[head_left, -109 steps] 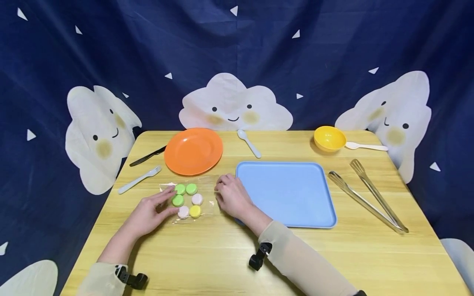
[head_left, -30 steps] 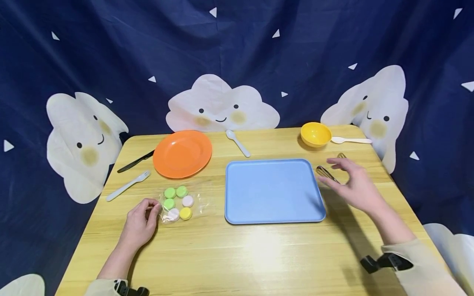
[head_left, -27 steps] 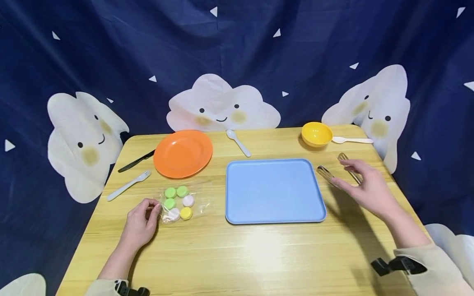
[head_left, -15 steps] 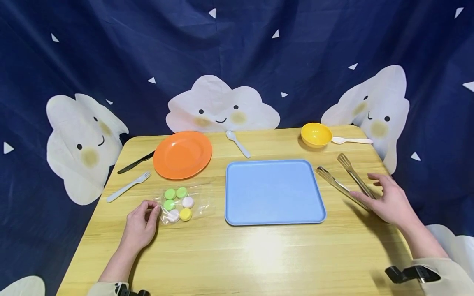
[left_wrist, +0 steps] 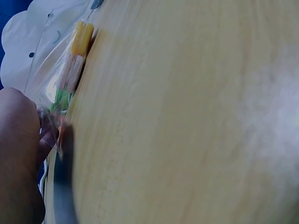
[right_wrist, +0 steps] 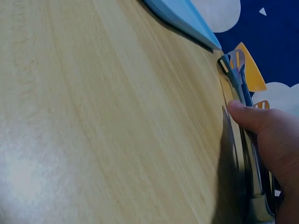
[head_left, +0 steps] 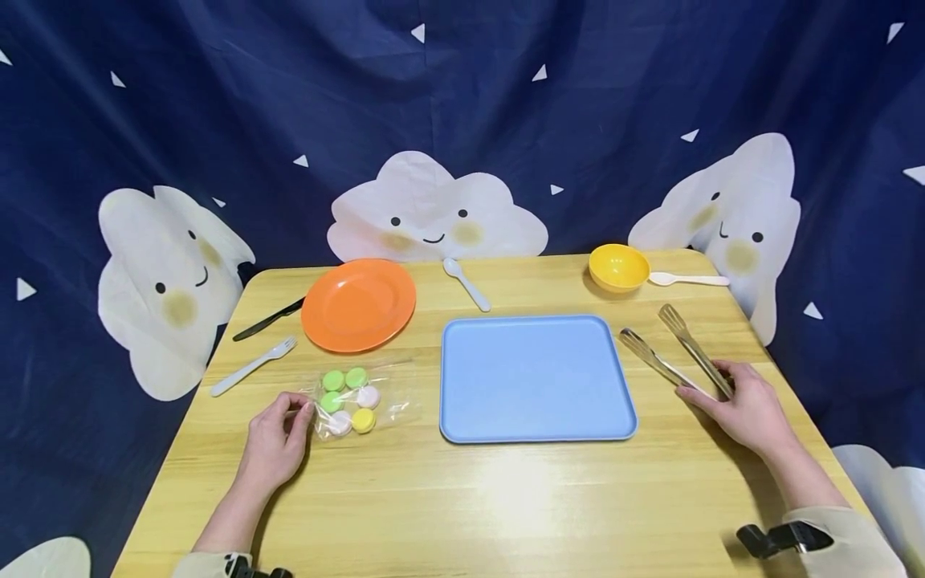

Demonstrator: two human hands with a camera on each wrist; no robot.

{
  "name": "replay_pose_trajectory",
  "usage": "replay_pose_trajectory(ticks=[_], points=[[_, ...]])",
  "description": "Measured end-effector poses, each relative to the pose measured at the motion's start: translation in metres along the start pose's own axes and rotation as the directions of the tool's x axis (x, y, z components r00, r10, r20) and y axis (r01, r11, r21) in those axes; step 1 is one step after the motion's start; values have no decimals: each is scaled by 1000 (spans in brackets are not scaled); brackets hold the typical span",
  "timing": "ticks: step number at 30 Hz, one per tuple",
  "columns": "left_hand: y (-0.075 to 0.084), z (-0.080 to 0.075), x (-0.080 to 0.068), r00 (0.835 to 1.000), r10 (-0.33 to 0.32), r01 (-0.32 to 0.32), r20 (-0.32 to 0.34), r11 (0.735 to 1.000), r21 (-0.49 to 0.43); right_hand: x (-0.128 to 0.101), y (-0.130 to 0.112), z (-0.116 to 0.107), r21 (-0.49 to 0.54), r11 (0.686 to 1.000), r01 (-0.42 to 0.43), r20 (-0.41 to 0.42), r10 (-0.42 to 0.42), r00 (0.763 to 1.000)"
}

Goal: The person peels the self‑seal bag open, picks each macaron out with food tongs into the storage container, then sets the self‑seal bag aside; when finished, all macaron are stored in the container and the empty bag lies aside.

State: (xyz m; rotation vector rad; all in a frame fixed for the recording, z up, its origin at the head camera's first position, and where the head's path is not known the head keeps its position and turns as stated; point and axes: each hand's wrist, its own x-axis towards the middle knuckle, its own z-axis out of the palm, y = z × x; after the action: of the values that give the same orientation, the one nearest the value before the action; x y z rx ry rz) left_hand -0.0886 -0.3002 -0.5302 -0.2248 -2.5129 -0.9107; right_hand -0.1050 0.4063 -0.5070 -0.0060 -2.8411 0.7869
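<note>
Now the right hand (head_left: 747, 409), which hovered above the blue tray (head_left: 536, 377) a second ago, has dropped onto the metal tongs (head_left: 675, 361) lying right of it, thumb and fingers closing round both arms, so the tool looks about ready to lift. The left hand (head_left: 278, 437) keeps pinching the corner of the clear bag of coloured macarons (head_left: 357, 395). Everything sits on a pale wooden table (head_left: 462, 506) before a navy cloud-print backdrop (head_left: 433, 120).
</note>
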Motion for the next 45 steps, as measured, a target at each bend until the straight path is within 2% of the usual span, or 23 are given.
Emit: replay_pose_trajectory(ticks=[5,12,17,24,33,45], points=[[0,-1,-2,1000,-14,14,7,1000,-9,4,-2,2,-5,999,37,10,-37,999],[1,-2,-5,1000,-25,25,19,1000,-14,10,-14,-6,75,993,87,-20,-86,996],[1,-2,-6,999,-37,38,16,999,-19,21,-37,-17,117,981,156,-3,-157,988],[-1,-1,-3,1000,-24,24,11,999,-23,32,-84,-23,158,969,189,91,-205,975],[-2,1,1,999,-31,31,12,999,-26,41,-145,-1,143,944,298,208,-323,923],[-5,1,2,1000,-18,17,-12,1000,-26,52,-211,54,103,868,486,310,-492,814]])
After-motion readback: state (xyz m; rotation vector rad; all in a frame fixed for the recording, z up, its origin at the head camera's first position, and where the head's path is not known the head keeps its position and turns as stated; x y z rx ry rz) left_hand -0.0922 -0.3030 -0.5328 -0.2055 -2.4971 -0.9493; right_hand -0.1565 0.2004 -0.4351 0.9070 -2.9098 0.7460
